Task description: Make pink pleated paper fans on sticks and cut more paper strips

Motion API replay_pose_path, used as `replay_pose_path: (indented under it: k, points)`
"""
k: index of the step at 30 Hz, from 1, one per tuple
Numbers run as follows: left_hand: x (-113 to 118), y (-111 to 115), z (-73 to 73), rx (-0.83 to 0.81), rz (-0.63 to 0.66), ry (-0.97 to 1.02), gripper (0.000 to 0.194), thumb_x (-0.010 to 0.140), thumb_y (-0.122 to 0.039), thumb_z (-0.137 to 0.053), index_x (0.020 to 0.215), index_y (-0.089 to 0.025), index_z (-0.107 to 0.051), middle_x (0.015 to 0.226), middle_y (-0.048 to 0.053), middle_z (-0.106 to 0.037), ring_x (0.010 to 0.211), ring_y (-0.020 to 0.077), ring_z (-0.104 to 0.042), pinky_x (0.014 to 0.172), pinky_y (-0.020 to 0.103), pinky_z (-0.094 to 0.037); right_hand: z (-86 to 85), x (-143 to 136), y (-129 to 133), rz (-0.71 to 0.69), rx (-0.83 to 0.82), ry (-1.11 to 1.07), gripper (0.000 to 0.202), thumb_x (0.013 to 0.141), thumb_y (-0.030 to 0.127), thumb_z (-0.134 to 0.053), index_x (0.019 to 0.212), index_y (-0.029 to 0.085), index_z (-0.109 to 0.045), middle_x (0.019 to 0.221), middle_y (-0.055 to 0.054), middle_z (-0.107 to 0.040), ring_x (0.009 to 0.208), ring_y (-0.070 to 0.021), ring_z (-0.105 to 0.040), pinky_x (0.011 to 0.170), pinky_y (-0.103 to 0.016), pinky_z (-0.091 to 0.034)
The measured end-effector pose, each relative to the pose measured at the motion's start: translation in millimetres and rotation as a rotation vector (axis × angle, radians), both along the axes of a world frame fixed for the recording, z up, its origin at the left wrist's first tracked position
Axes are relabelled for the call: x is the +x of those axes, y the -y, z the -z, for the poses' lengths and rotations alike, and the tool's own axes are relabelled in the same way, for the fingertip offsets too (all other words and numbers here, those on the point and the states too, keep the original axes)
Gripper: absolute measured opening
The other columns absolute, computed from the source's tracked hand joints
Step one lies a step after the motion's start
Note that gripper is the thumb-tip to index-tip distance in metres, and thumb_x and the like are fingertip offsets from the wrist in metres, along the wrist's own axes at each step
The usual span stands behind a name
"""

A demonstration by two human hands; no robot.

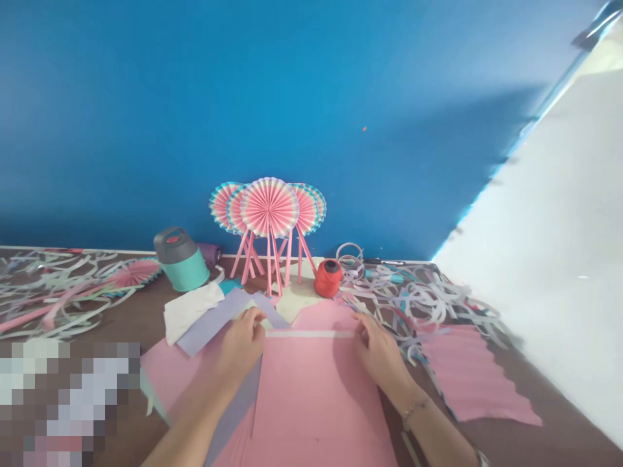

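Observation:
A large pink sheet of paper [318,395] lies in front of me, with a narrow white strip [311,334] running along its far edge. At the left end of that edge, my left hand [247,334] is closed in a pinch. My right hand [374,340] pinches the right end, and a bracelet circles that wrist. Whether the strip is part of the sheet or a separate piece I cannot tell. Under and left of my left arm are more pink sheets [180,370] and a lilac sheet [207,327].
Pleated paper fans [269,206] on pink legs stand against the blue wall. A teal container with a grey lid [182,263] and a red round object [328,279] are nearby. Tangled paper strips [428,292] lie on both sides. A wavy pink sheet [481,376] rests at right.

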State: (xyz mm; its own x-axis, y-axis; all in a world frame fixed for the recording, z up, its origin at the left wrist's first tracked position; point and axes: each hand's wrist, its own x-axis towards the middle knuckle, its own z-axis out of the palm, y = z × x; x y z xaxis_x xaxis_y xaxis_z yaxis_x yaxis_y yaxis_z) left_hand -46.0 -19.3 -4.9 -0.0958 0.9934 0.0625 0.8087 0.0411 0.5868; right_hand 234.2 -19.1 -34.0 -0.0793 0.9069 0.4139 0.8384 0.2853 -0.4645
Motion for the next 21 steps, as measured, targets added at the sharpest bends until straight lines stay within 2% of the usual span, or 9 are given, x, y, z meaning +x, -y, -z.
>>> replay_pose_path:
  k: [2, 4, 10, 13, 15, 18, 21]
  points:
    - [2.4, -2.6, 4.0, 0.028, 0.063, 0.057, 0.018, 0.082, -0.022, -0.046, 0.099, -0.021, -0.053, 0.105, 0.006, -0.064, 0.09, 0.0191, -0.061, 0.08, 0.03, -0.044, -4.6, -0.1, 0.0, -0.045, 0.046, -0.044, 0.031, 0.08, 0.013, -0.038, 0.108, 0.014, -0.054, 0.086, -0.008, -0.062, 0.07, -0.0189, -0.059, 0.068, -0.033, -0.048]
    - [4.2, -4.3, 8.8, 0.044, 0.129, 0.086, 0.027, 0.078, -0.031, -0.055, 0.104, -0.021, -0.054, 0.106, 0.006, -0.064, 0.094, 0.0208, -0.061, 0.081, 0.031, -0.045, -10.8, -1.8, 1.3, -0.079, 0.082, -0.081, 0.029, 0.083, 0.015, -0.039, 0.108, 0.016, -0.054, 0.086, -0.007, -0.06, 0.069, -0.0179, -0.057, 0.067, -0.032, -0.048]
    - [3.5, -6.2, 18.4, 0.146, 0.191, 0.083, 0.037, 0.074, -0.033, -0.06, 0.109, -0.024, -0.055, 0.092, 0.002, -0.064, 0.092, 0.0211, -0.059, 0.084, 0.035, -0.043, -21.2, -5.5, 4.4, -0.119, 0.119, -0.159, 0.026, 0.087, 0.017, -0.039, 0.108, 0.018, -0.054, 0.087, -0.007, -0.059, 0.076, -0.019, -0.058, 0.068, -0.031, -0.048]
    - [4.8, -4.0, 13.2, 0.172, 0.211, 0.105, 0.04, 0.072, -0.037, -0.062, 0.109, -0.024, -0.056, 0.098, 0.003, -0.064, 0.092, 0.0214, -0.058, 0.083, 0.036, -0.042, -21.8, -4.8, 4.5, -0.109, 0.137, -0.188, 0.024, 0.087, 0.018, -0.039, 0.106, 0.018, -0.055, 0.092, -0.008, -0.06, 0.081, -0.0199, -0.058, 0.07, -0.032, -0.048]
    - [7.5, -0.2, 5.5, 0.175, 0.253, 0.079, 0.031, 0.074, -0.038, -0.061, 0.101, -0.024, -0.061, 0.098, 0.003, -0.065, 0.093, 0.0221, -0.058, 0.087, 0.038, -0.039, -22.3, -4.8, 4.8, -0.118, 0.148, -0.201, 0.024, 0.087, 0.018, -0.039, 0.105, 0.018, -0.055, 0.092, -0.008, -0.06, 0.082, -0.02, -0.058, 0.07, -0.031, -0.048]
    - [12.5, 6.2, -6.3, 0.196, 0.287, 0.023, 0.014, 0.078, -0.034, -0.055, 0.081, -0.025, -0.065, 0.086, 0.0, -0.068, 0.088, 0.0213, -0.059, 0.089, 0.039, -0.035, -23.5, -5.7, 5.5, -0.122, 0.143, -0.221, 0.025, 0.087, 0.02, -0.04, 0.106, 0.018, -0.055, 0.089, -0.007, -0.06, 0.078, -0.019, -0.058, 0.07, -0.031, -0.048]
    - [15.2, 9.2, -12.3, 0.209, 0.285, 0.021, 0.018, 0.079, -0.031, -0.053, 0.067, -0.023, -0.064, 0.075, -0.001, -0.067, 0.08, 0.0192, -0.059, 0.084, 0.036, -0.036, -24.1, -4.9, 5.0, -0.035, 0.106, -0.249, 0.027, 0.085, 0.024, -0.043, 0.109, 0.018, -0.055, 0.084, -0.005, -0.06, 0.066, -0.0165, -0.056, 0.064, -0.029, -0.047]
